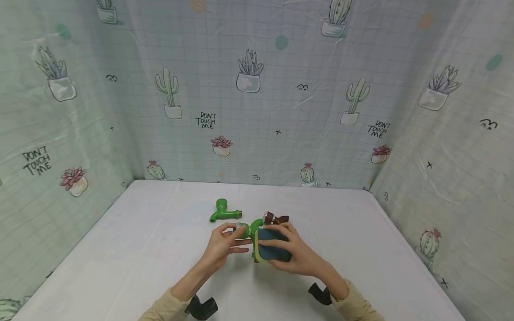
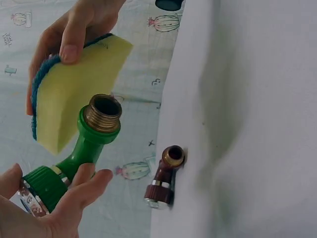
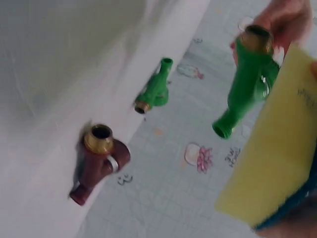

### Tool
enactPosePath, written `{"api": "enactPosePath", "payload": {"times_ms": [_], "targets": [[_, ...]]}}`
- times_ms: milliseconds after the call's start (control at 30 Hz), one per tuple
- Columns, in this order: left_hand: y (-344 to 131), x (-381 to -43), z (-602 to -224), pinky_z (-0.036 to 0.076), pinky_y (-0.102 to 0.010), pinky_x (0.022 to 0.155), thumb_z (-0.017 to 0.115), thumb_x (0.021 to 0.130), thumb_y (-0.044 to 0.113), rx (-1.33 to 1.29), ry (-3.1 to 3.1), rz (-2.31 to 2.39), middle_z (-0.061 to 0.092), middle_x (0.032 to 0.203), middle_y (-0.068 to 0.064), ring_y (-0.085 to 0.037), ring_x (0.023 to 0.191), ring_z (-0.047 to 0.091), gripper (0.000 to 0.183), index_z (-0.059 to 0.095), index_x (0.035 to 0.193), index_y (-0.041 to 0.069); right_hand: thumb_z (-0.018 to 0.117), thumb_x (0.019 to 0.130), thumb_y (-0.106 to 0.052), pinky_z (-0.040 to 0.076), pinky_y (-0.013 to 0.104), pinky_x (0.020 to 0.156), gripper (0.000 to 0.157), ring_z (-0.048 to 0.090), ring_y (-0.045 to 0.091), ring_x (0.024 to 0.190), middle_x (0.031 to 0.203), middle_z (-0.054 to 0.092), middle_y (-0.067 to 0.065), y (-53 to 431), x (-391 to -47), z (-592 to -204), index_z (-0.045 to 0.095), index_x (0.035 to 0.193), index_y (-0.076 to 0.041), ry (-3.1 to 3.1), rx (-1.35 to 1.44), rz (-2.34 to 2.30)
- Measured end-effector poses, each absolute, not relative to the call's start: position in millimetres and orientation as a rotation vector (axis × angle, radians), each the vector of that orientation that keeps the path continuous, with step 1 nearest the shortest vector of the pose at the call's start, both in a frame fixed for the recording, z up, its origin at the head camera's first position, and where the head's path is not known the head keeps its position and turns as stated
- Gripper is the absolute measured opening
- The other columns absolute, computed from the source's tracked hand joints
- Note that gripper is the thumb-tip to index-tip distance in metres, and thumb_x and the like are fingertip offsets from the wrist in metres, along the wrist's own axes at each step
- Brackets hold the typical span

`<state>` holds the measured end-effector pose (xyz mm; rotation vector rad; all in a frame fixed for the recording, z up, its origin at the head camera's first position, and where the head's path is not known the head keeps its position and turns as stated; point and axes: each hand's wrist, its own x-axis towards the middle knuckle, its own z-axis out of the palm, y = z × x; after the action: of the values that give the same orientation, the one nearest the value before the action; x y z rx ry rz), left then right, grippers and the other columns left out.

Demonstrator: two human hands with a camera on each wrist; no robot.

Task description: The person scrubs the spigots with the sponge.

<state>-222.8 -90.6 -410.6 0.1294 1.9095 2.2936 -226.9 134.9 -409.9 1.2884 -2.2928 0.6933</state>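
My left hand (image 1: 220,247) grips a green tap (image 2: 89,148) around its knob, between thumb and fingers. The tap's brass threaded end points up in the left wrist view. My right hand (image 1: 301,254) holds a sponge (image 2: 81,94), yellow on one side with a dark blue scouring layer on the other. The yellow side faces the tap, very close beside it; whether they touch I cannot tell. Past the hands lie a second green tap (image 1: 222,212) and a dark brown tap (image 1: 276,219), both on the white table.
Patterned cloth (image 1: 257,111) with cactus drawings rises behind the table (image 1: 132,249) and along both sides. Dark curved pieces show by the left wrist (image 1: 202,308) and the right wrist (image 1: 320,294). The brown tap sits just beyond the right hand's fingers.
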Motion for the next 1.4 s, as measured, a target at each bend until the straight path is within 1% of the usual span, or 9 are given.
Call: {"api": "enactPosePath", "payload": {"times_ms": [233,433,533,700,833,1033,1233,1300,1400], "targets": [[-83.0,-219.8,-406.2,0.054,-0.049,0.068,0.066,0.080,0.017,0.064,1.992,2.252,0.063,0.082,-0.007,-0.033,0.082,0.066,0.031,0.046,0.098,0.001,0.069,0.076,-0.034,0.038,0.044,0.080,0.046,0.035,0.023,0.107,0.129,0.043,0.014,121.7,-239.3,-397.2,0.056,0.120,-0.024,-2.242,1.018,0.599],[-79.9,-221.1,-404.8,0.054,-0.047,0.069,0.065,0.081,0.013,-0.003,1.980,2.382,0.064,0.077,-0.007,-0.029,0.077,0.067,0.023,0.048,0.093,0.003,0.075,0.070,-0.027,0.042,0.043,0.078,0.051,0.034,0.023,0.107,0.129,0.042,0.012,121.9,-229.1,-404.8,0.057,0.119,-0.026,-2.258,1.151,0.563],[-82.7,-222.2,-404.5,0.054,-0.046,0.070,0.063,0.083,0.015,-0.001,1.950,2.370,0.067,0.081,-0.009,-0.030,0.080,0.067,0.025,0.050,0.097,0.001,0.076,0.068,-0.025,0.047,0.041,0.078,0.053,0.032,0.021,0.111,0.130,0.041,0.009,131.0,-224.8,-405.8,0.057,0.118,-0.029,-2.284,1.259,0.683],[-90.3,-225.9,-404.1,0.053,-0.046,0.073,0.058,0.087,0.023,0.104,1.870,2.305,0.067,0.092,-0.009,-0.033,0.087,0.065,0.042,0.048,0.115,-0.007,0.073,0.073,-0.026,0.049,0.036,0.076,0.050,0.029,0.020,0.113,0.133,0.039,0.008,140.1,-226.9,-406.6,0.056,0.120,-0.028,-2.240,1.330,0.797],[-95.1,-228.0,-404.8,0.053,-0.044,0.075,0.055,0.088,0.026,0.223,1.872,2.218,0.064,0.101,-0.014,-0.034,0.092,0.063,0.051,0.044,0.122,-0.011,0.073,0.071,-0.026,0.046,0.041,0.080,0.051,0.030,0.024,0.114,0.134,0.039,0.009,141.3,-232.5,-408.1,0.056,0.119,-0.029,-2.170,1.313,0.613],[-95.2,-228.2,-405.2,0.053,-0.043,0.076,0.055,0.087,0.031,0.225,1.877,2.190,0.062,0.106,-0.020,-0.036,0.095,0.062,0.055,0.045,0.121,-0.011,0.078,0.059,-0.017,0.030,0.047,0.089,0.058,0.035,0.028,0.112,0.130,0.043,0.010,151.4,-247.3,-405.7,0.059,0.113,-0.029,-2.075,1.213,0.339],[-98.1,-228.9,-407.5,0.053,-0.044,0.075,0.056,0.086,0.035,0.156,1.859,2.191,0.064,0.100,-0.014,-0.034,0.093,0.063,0.059,0.045,0.121,-0.011,0.064,0.069,-0.019,0.023,0.058,0.091,0.042,0.037,0.030,0.112,0.128,0.046,0.011,154.2,-251.3,-399.8,0.060,0.109,-0.028,-2.009,1.215,0.349],[-99.3,-229.5,-407.6,0.053,-0.044,0.074,0.055,0.087,0.034,0.185,1.857,2.166,0.065,0.100,-0.014,-0.034,0.093,0.063,0.059,0.044,0.122,-0.011,0.063,0.069,-0.019,0.022,0.062,0.091,0.043,0.036,0.029,0.115,0.130,0.045,0.008,150.3,-248.8,-400.3,0.059,0.111,-0.030,-2.026,1.263,0.368],[-99.6,-230.5,-407.1,0.054,-0.044,0.074,0.054,0.088,0.030,0.264,1.873,2.117,0.065,0.102,-0.017,-0.033,0.091,0.064,0.056,0.042,0.123,-0.012,0.071,0.062,-0.018,0.025,0.062,0.089,0.055,0.035,0.028,0.117,0.133,0.043,0.005,145.1,-245.9,-402.9,0.057,0.113,-0.032,-2.070,1.302,0.319]]}}
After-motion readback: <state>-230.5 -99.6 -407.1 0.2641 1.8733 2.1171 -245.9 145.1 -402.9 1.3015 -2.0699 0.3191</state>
